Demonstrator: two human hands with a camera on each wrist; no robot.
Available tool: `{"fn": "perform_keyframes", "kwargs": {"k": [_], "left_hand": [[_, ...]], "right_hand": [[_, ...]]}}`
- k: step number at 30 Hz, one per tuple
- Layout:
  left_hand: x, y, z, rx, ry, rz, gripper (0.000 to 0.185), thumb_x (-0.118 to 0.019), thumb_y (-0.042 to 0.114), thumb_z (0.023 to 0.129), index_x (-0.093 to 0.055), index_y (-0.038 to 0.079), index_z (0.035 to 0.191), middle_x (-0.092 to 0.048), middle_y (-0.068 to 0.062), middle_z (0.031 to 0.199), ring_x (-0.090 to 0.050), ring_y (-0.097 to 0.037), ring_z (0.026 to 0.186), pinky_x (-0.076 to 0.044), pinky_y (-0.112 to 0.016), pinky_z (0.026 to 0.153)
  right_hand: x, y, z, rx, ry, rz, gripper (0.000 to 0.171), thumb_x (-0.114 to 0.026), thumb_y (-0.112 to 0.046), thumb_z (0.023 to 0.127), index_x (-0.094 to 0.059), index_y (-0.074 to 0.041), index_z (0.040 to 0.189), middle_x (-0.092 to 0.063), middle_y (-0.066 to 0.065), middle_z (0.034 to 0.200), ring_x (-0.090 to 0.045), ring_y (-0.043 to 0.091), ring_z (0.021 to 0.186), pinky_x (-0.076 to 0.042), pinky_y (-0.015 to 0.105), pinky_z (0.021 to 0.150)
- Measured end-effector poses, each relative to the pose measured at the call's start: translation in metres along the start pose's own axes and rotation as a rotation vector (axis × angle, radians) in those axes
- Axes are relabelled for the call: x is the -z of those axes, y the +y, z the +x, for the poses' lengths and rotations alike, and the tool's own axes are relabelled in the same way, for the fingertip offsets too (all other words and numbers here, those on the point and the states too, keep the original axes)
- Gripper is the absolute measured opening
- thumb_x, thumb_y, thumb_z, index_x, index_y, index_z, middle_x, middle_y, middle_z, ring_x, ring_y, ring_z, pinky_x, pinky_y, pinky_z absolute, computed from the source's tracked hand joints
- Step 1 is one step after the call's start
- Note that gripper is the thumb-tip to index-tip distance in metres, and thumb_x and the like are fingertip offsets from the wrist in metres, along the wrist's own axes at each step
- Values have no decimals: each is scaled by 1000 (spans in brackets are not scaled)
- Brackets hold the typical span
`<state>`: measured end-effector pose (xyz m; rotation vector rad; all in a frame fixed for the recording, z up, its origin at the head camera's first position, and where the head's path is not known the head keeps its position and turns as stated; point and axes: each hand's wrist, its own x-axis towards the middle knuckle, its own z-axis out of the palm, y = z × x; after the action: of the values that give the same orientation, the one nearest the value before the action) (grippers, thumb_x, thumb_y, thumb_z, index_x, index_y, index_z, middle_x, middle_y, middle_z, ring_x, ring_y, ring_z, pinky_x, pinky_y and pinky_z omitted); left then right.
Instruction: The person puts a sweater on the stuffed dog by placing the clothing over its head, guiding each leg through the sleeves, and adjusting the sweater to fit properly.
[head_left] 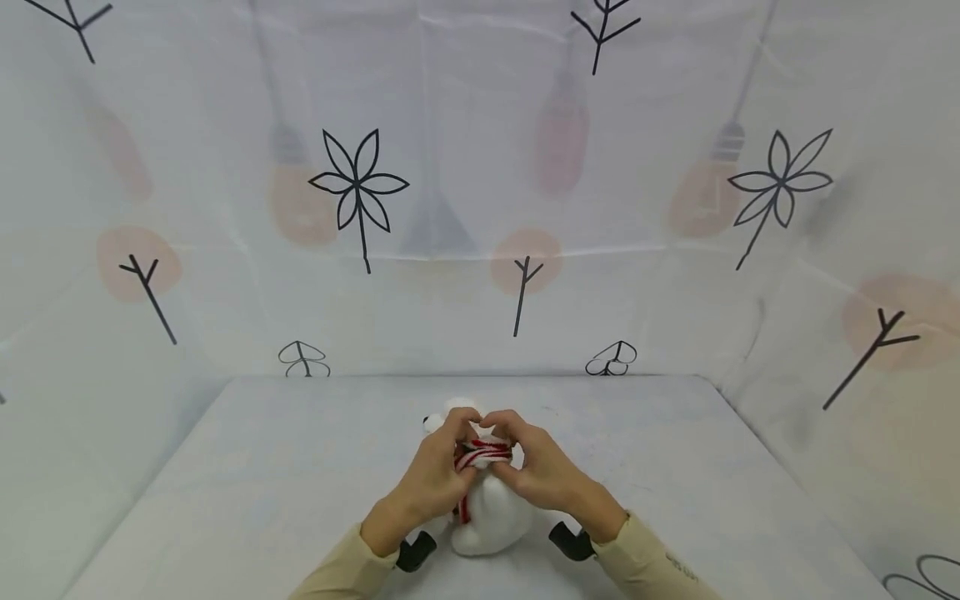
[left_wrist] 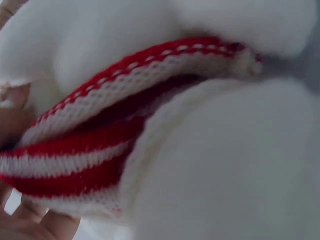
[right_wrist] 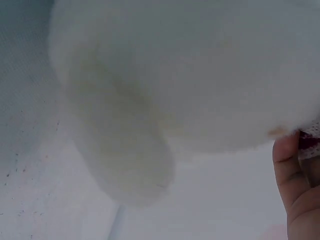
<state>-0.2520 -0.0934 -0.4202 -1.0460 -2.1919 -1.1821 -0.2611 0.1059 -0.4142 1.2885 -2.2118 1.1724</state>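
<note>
A white plush toy animal (head_left: 501,512) sits on the table in the middle of the head view, with a red-and-white striped knitted scarf (head_left: 483,452) round its neck. My left hand (head_left: 433,477) grips the scarf from the left side, and the left wrist view shows fingers around the striped knit (left_wrist: 75,160). On the other side my right hand (head_left: 551,471) pinches the scarf between thumb and fingers. Up close in the right wrist view, white plush (right_wrist: 210,75) fills most of the picture and hides much of that grip. The toy's head is partly behind both hands.
The pale table (head_left: 262,500) spreads out on both sides of the toy. White cloth walls (head_left: 450,317) printed with plants and lamps enclose the back and sides. Black wrist cameras (head_left: 417,552) sit below the forearms, beside the toy.
</note>
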Motion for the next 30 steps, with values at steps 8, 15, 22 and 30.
{"fn": "perform_keyframes", "kwargs": {"k": [8, 15, 22, 30], "left_hand": [[-10, -2, -2, -52, 198, 168, 54, -62, -19, 61, -49, 3, 108, -58, 0, 87, -55, -11, 74, -47, -23, 62], [-8, -1, -2, -27, 158, 182, 56, -68, -13, 65, -51, 3, 116, -59, 0, 92, -59, -10, 80, -50, -26, 67], [-3, 3, -1, 71, 108, 57, 46, -74, 8, 75, -54, 4, 116, -58, -5, 94, -59, -16, 79, -53, -32, 72], [-14, 10, -4, 177, 68, 38, 34, -77, 2, 75, -58, 8, 103, -60, 6, 73, -56, -8, 62, -50, -26, 57]], "right_hand": [[3, 0, -1, 57, 77, -11, 50, -71, 10, 75, -53, -7, 119, -62, 0, 83, -60, 12, 78, -53, 31, 70], [9, 4, -5, -16, 44, 1, 31, -65, 0, 87, -57, -10, 115, -66, -5, 89, -62, 8, 82, -53, 30, 74], [16, 9, -5, -47, 107, -8, 16, -59, 2, 91, -66, -9, 101, -64, 0, 93, -62, 11, 76, -54, 26, 64], [24, 9, -6, -208, -40, -1, 18, -67, -10, 89, -65, -17, 105, -64, -5, 86, -61, 6, 69, -51, 26, 61]]}}
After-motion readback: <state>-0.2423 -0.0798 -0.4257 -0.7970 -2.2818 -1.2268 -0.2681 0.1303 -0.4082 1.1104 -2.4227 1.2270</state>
